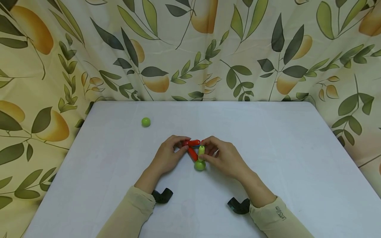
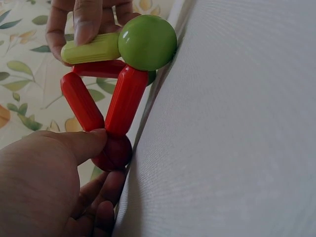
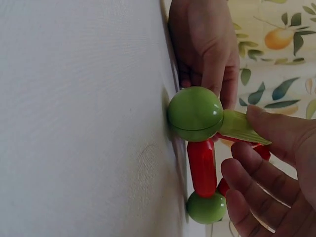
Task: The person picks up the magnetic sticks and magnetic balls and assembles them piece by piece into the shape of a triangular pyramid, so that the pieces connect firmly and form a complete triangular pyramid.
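A joined build of rods and balls lies on the table. My left hand pinches its dark red ball between thumb and fingers. From that ball one red rod runs to a glossy green ball, and another red rod slants upward. My right hand pinches a yellow-green rod, which rises from the near green ball. Another red rod links this ball to a second green ball. Fingers hide part of the build's far side; a bit of blue shows there.
A loose green ball sits toward the back left of the white table. Black curved pieces are at both wrists. A fruit-and-leaf patterned cloth hangs behind the table's far edge.
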A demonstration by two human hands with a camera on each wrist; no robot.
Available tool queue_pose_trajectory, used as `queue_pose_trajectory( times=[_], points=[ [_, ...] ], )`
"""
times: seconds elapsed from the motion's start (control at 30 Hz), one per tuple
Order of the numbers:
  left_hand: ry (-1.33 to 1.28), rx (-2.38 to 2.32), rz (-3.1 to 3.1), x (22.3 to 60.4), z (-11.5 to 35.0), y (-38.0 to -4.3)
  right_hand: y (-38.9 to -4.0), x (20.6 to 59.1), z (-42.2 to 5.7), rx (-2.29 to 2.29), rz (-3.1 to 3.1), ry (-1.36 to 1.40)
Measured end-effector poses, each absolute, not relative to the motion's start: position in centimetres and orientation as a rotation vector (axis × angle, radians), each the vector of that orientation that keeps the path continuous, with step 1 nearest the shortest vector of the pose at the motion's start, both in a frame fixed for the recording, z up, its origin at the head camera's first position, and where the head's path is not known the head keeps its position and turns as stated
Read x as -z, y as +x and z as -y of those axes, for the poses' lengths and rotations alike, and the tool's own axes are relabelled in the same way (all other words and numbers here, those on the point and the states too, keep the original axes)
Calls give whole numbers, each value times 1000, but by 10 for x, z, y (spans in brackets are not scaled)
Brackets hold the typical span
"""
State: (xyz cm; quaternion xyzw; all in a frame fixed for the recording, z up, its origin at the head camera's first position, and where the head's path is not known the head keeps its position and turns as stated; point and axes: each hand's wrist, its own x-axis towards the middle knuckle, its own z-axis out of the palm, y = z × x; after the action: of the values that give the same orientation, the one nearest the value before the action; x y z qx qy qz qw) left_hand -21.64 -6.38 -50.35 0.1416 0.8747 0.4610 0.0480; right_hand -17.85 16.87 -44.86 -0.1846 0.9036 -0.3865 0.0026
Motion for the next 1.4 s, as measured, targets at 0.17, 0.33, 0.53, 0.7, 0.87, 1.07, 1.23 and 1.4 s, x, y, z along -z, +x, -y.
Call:
queue_pose_trajectory(
  times=[0.17, 0.33, 0.53, 0.7, 0.87, 1.07, 1.23, 1.4],
  points=[
    [466, -1418, -2674, 502, 63, -217, -181, 447, -175, 1229, -2854, -588],
    [477, -1407, -2684, 500, 63, -218, -186, 443, -187, 1248, -2857, -555],
    [460, -1373, -2704, 497, 61, -217, -193, 442, -199, 1250, -2840, -471],
    [453, -1378, -2698, 497, 60, -216, -198, 451, -207, 1218, -2838, -382],
    [456, -1382, -2702, 496, 60, -214, -199, 463, -212, 1217, -2804, -344],
    [462, -1376, -2708, 496, 59, -213, -201, 477, -216, 1240, -2773, -333],
    [444, -1369, -2701, 499, 59, -213, -202, 487, -216, 1264, -2746, -335],
    [453, -1367, -2695, 503, 60, -215, -205, 493, -213, 1266, -2761, -328]
  ],
)
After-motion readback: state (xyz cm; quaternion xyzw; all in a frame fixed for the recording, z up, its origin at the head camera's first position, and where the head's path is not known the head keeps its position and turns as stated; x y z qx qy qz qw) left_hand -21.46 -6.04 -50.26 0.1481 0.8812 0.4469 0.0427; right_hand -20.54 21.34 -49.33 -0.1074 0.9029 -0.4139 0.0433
